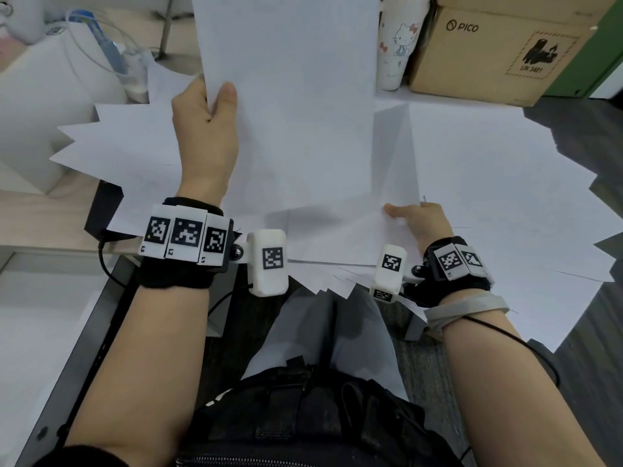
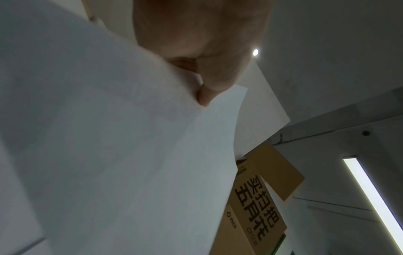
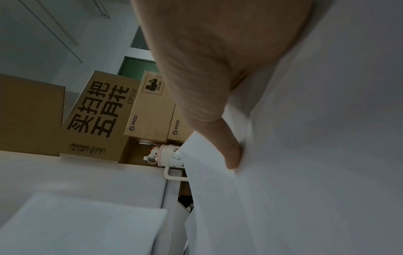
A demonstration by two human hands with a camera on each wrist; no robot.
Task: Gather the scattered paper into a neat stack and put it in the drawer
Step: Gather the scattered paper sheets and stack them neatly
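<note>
My left hand pinches the upright sheaf along its left edge; my right hand grips loose sheets lying rightward.

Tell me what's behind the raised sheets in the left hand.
Beside the raised sheets, a cartoon-cat bottle and cardboard box show. Directly behind them, everything is covered.

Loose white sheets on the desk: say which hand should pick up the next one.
Probably the right hand. It lies low on the loose white sheets, thumb already pinching one. The left hand is raised, gripping the edge of the tall held-up white paper, so it should only receive.
</note>
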